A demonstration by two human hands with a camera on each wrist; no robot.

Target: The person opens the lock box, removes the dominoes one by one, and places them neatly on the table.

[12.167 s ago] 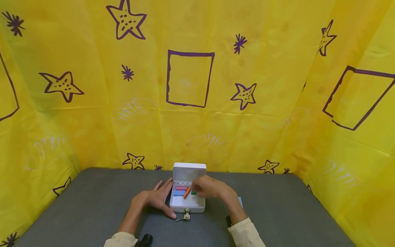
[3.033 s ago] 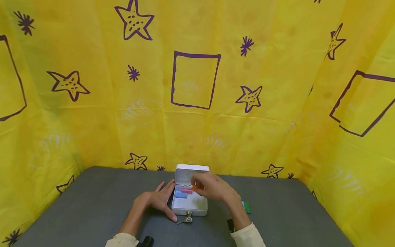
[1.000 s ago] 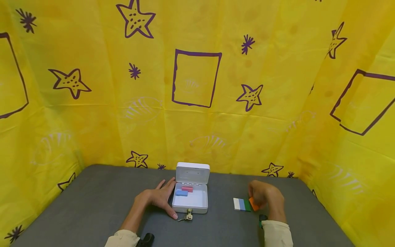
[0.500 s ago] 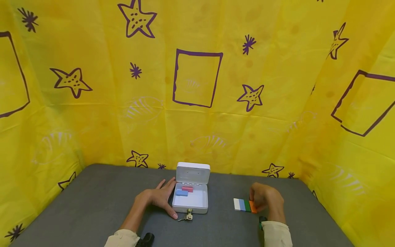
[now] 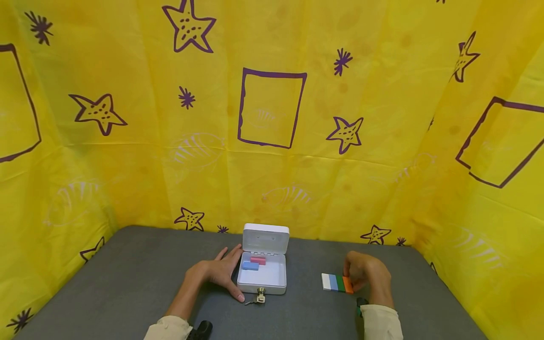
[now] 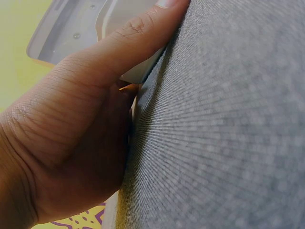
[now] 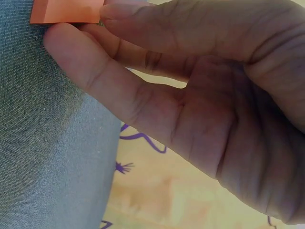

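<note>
A white metal cash box (image 5: 274,276) stands with its lid raised, a pink block (image 5: 258,260) and a light blue block (image 5: 250,266) inside. My left hand (image 5: 218,271) rests against the box's left side, fingers spread and thumb (image 6: 138,28) along its front corner. To the right, white (image 5: 326,282), light blue (image 5: 333,282), green (image 5: 340,283) and orange (image 5: 348,284) blocks lie side by side on the table. My right hand (image 5: 365,271) pinches the orange block at the right end of the row; in the right wrist view, thumb and fingers meet its edge (image 7: 71,12).
A lock with a key (image 5: 260,297) hangs at the box's front. The grey table (image 5: 297,316) is backed by a yellow cloth (image 5: 361,189) with purple stars. A black strap device (image 5: 201,329) sits at the left wrist.
Earlier the right hand took green and orange blocks from the box to the row. Over the last second it straightened the orange block flush beside the green one. The left hand stayed.
</note>
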